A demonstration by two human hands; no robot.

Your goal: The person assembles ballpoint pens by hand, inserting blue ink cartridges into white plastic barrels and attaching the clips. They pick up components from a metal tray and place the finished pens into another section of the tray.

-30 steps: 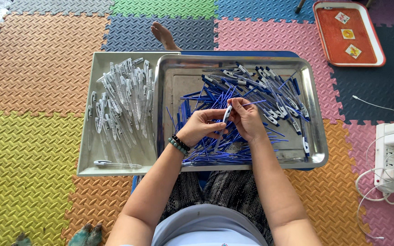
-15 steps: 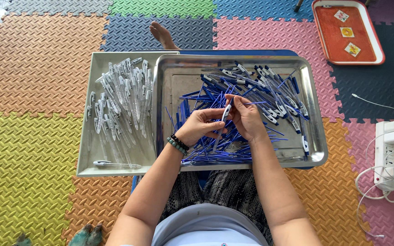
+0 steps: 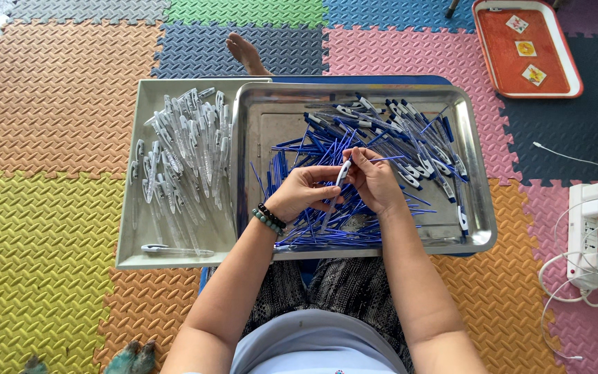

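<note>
My left hand [image 3: 304, 192] and my right hand [image 3: 375, 181] meet over the large steel tray [image 3: 475, 208] and together hold one pen [image 3: 340, 176], white-capped with a clear barrel, tilted upward. Under the hands lies a heap of thin blue refills [image 3: 327, 225]. Blue and white pen parts [image 3: 410, 142] are piled at the tray's far right. A bead bracelet circles my left wrist. On the left, a second steel tray [image 3: 127, 235] holds several clear finished pens [image 3: 185, 149], with one lying apart near its front edge [image 3: 167, 248].
Coloured foam mats cover the floor. An orange tray [image 3: 500, 52] with three small packets sits at the far right. A white power strip [image 3: 586, 232] with white cables lies at the right edge. A bare foot [image 3: 243, 52] shows beyond the trays.
Both hands stay over the refill heap. The pen between them has tilted slightly and the fingers have shifted along it.
</note>
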